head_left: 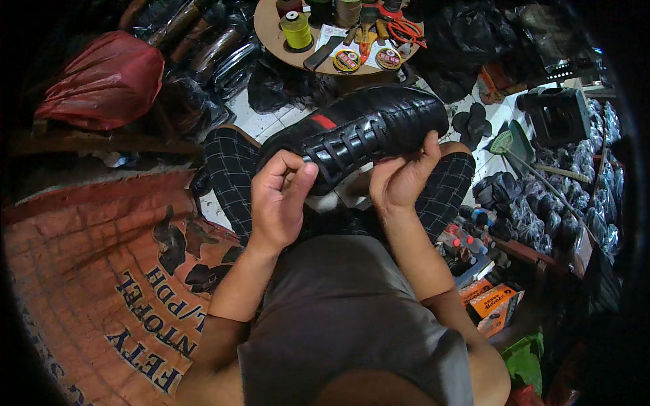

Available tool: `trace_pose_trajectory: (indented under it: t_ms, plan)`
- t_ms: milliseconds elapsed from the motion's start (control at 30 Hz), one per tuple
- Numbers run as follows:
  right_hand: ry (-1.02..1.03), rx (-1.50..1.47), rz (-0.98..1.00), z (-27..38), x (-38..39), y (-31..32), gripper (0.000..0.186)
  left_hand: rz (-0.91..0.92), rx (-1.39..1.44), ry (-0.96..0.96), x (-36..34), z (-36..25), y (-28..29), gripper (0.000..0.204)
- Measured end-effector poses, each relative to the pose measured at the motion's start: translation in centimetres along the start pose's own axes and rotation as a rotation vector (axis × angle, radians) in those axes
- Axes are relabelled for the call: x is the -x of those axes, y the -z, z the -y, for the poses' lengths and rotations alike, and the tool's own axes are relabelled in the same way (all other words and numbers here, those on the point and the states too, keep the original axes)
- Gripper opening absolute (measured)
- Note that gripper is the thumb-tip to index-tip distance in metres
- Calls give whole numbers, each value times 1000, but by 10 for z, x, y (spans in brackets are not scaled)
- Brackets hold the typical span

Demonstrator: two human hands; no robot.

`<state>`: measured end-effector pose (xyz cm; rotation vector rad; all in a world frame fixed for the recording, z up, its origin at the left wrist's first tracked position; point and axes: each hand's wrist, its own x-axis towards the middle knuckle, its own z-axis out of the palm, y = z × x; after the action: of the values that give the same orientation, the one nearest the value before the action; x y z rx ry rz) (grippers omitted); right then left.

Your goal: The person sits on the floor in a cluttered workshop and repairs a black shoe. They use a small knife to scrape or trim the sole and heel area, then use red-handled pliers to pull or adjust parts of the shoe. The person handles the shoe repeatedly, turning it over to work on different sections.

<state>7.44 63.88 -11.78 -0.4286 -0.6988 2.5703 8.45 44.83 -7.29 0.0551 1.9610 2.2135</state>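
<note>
A black leather lace-up shoe [406,111] with a small red patch lies crosswise above my knees, its laces toward me. My left hand [279,199] is at its left end, thumb pressed against curled fingers by the lower laces. Exactly which edge or lace they pinch is hidden. Around the lower right side of the shoe goes my right hand [399,181], thumb raised along the end and the other fingers tucked partly out of sight beneath.
Ahead stands a round table [267,30] with a yellow thread spool [296,31], orange-handled scissors [404,28] and round tins [347,61]. A red bag [101,81] sits left. At right are a black plastic stool [555,114], a green dustpan [520,145] and plastic-wrapped goods.
</note>
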Motion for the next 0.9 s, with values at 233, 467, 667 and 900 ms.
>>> trace_pose_trajectory:
  t_ms: [233,467,667,900]
  plan:
    - [-57,45,-89,-9,-2,1,56,0,143,2,-9,6,1,18]
    - [-101,-36,176,-5,-4,8,56,-24,-124,-145,1,3,14,20]
    - [-143,-16,189,-1,-6,13,56,-25,-382,-477,1,12,18,23]
    - [-152,-100,229,0,-6,14,64,-21,-398,-558,2,13,16,23]
